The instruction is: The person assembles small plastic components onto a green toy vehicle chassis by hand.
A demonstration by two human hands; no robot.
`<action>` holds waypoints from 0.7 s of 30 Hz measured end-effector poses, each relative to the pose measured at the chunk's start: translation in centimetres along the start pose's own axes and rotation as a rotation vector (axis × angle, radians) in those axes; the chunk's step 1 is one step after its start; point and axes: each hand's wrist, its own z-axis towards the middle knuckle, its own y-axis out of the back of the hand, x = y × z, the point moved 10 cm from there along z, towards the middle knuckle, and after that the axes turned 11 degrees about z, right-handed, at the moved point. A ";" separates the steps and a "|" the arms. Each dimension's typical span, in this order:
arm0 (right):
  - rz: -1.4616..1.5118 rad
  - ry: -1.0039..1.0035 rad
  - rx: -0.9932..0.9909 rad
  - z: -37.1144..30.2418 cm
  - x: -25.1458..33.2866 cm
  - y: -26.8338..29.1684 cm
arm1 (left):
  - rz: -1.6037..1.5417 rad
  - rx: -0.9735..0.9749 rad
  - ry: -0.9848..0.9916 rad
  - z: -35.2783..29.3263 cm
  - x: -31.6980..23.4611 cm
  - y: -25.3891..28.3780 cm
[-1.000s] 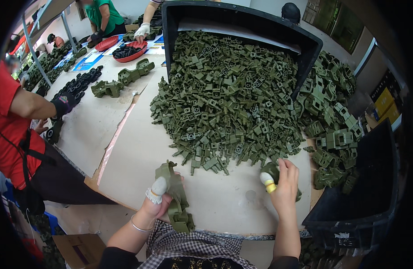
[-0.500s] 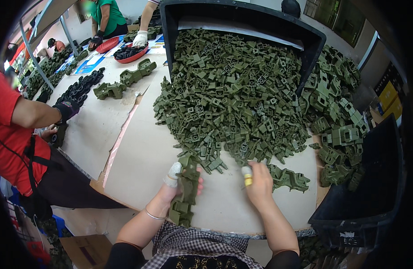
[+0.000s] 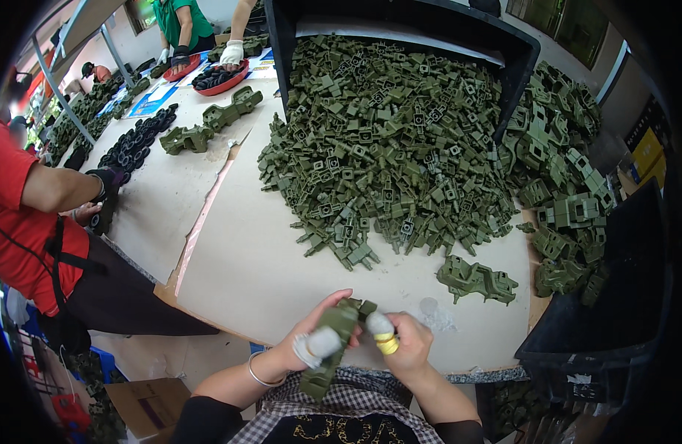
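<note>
My left hand (image 3: 302, 334) is closed round a long dark-green plastic toy vehicle body (image 3: 342, 320), tilted in front of my apron. White wrapping covers the left thumb. At the body's upper end, my right hand (image 3: 410, 344) pinches a small green plastic part (image 3: 367, 308) against it; whether the part is seated cannot be made out. The right thumb wears white and yellow wrapping. Beyond both hands spreads a big heap of small green plastic parts (image 3: 385, 163). Another green vehicle body (image 3: 478, 280) lies on the table, right of the heap.
A tipped black bin (image 3: 522, 55) backs the heap. More green bodies (image 3: 570, 211) pile up at the right, above a black crate (image 3: 596, 325). A co-worker in a red shirt (image 3: 37, 200) stands left beside black wheels (image 3: 137, 140). Red trays (image 3: 221, 87) are at the far side.
My right hand has come from the heap's near edge back to the vehicle body, bringing a small green part. My left hand has drawn the body nearer and tilted it.
</note>
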 end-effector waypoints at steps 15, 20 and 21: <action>0.269 -0.322 0.604 -4.6 -2.2 -2.6 | 0.027 0.148 0.217 -3.5 4.9 -1.9; 0.194 -0.114 0.626 -4.1 0.5 -2.5 | 0.303 0.268 0.159 -3.8 3.7 -3.8; 0.198 -0.121 0.633 -4.0 0.4 -2.5 | 0.295 0.263 0.164 -3.8 3.5 -4.0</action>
